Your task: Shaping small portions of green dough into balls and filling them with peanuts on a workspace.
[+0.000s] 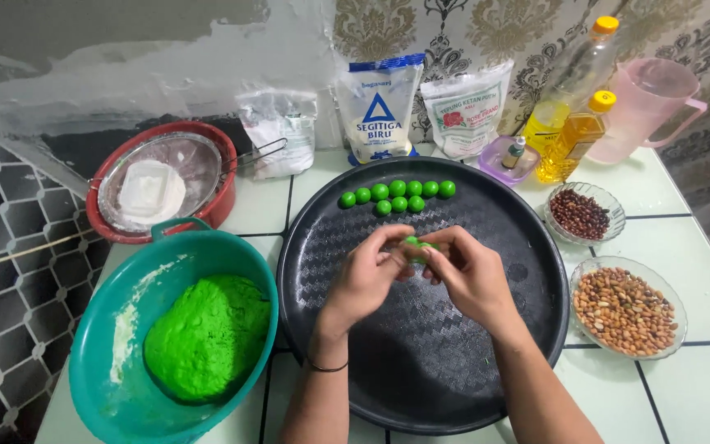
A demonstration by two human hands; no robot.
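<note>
The fingertips of both hands meet around a small bit of green dough (415, 243). The left hand (367, 275) and the right hand (472, 275) both pinch it, so the fingers are curled in close and holding the dough between them. Only a little of the green shows.

The hands are over the middle of a big round black tray (486, 362). At 12 o'clock on the tray sit the green dough balls (398, 195), in two short rows that touch each other. The rest of the tray is bare.

At 9 o'clock from the tray, just beside it, is a teal bowl (100, 353). In it lies a big lump of green dough (207, 337), with some white flour on the bowl's side.

At 10 o'clock is a red bowl (222, 200) with a metal sieve (195, 160) on top. White flour (149, 191) sits in the sieve.

At 3 o'clock is a glass dish of peanuts (624, 311). Just above it, at 2 o'clock, is a smaller glass dish of dark red beans (580, 214).

At the back by the wall, at 12 o'clock, stand three bags of flour (376, 111). At 1 o'clock are two bottles of yellow oil (570, 136), a tiny bottle in a purple dish (509, 160), and a pink jug (647, 107).
</note>
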